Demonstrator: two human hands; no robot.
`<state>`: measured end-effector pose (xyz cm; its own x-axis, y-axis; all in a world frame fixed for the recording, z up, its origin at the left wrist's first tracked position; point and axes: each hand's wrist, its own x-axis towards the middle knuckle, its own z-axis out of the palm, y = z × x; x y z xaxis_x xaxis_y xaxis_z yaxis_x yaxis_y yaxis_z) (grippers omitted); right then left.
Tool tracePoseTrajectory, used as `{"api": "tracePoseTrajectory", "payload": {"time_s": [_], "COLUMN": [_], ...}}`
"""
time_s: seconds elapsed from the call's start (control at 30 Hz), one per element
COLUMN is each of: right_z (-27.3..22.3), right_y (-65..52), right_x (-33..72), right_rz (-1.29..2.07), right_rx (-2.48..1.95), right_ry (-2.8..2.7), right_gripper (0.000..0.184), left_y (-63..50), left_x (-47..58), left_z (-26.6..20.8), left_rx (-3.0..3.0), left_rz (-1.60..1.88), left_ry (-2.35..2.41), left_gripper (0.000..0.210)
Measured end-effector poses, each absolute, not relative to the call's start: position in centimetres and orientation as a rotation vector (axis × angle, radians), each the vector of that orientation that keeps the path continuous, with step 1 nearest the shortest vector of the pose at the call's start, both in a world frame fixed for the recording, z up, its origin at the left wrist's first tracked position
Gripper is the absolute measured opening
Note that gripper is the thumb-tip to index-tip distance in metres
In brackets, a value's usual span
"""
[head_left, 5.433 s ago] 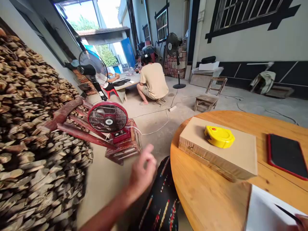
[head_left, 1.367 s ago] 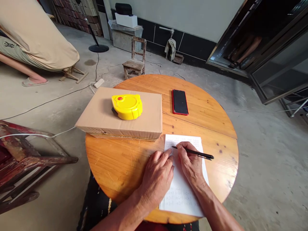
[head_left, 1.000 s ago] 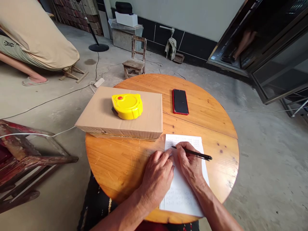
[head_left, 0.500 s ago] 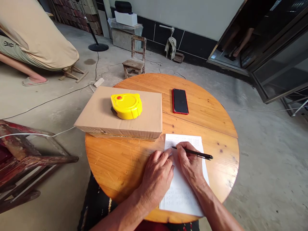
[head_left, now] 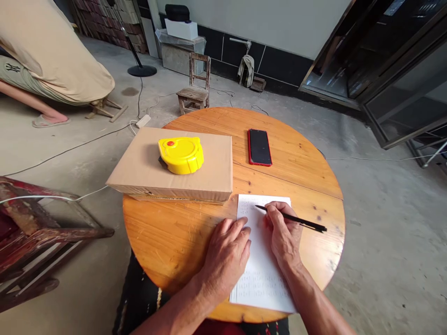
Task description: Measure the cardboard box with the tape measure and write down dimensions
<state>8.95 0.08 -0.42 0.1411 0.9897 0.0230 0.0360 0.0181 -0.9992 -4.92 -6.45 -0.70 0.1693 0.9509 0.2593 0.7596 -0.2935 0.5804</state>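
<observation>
A sheet of white paper (head_left: 261, 260) with rows of small handwriting near its top and bottom lies at the front of the round wooden table (head_left: 167, 232). My right hand (head_left: 284, 232) grips a black pen (head_left: 307, 223) over the upper part of the sheet, its tip at the written rows. My left hand (head_left: 228, 256) rests flat across the sheet's left edge, fingers stretched out and holding nothing. Beyond it, a yellow tape measure (head_left: 183, 155) with a red button sits on a closed cardboard box (head_left: 139, 158).
A phone (head_left: 260, 147) in a red case lies at the table's back right. Behind the table stands a small wooden chair (head_left: 193, 93). A worn red wooden chair (head_left: 45, 232) is at the left. Cables cross the floor, and another person's leg (head_left: 31, 100) shows at far left.
My right hand has shifted to the right with the pen, whose tip has moved right and slightly up on the sheet. My left hand stays in place. The person in the doorway is now mostly hidden.
</observation>
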Motion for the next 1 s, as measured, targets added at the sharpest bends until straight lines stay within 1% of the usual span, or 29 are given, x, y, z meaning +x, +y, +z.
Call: {"api": "tracePoseTrajectory", "payload": {"time_s": [0.17, 0.33, 0.67, 0.87, 1.0], "right_z": [0.2, 0.0, -0.2, 0.0, 0.8], "right_y": [0.4, 0.8, 1.3, 1.7, 2.0], "right_x": [8.8, 8.8, 9.0, 9.0, 9.6], "right_rz": [1.087, 1.102, 1.154, 1.181, 1.155], "right_rx": [-1.208, -1.195, -1.136, -1.161, -1.201], "right_ry": [-1.078, -1.070, -1.024, -1.056, -1.165], "right_gripper": [0.018, 0.021, 0.028, 0.033, 0.037], "left_y": [-6.4, -6.4, -7.3, -10.8, -12.7], "left_x": [-4.9, -4.9, -4.6, -4.2, -4.6], "left_z": [-0.7, -0.6, 0.3, 0.5, 0.0], "left_rx": [2.141, 2.160, 2.263, 2.233, 2.214], "left_rz": [0.884, 0.883, 0.767, 0.496, 0.474], "left_ry": [1.635, 1.645, 1.684, 1.719, 1.629], "left_gripper": [0.021, 0.021, 0.027, 0.038, 0.055]}}
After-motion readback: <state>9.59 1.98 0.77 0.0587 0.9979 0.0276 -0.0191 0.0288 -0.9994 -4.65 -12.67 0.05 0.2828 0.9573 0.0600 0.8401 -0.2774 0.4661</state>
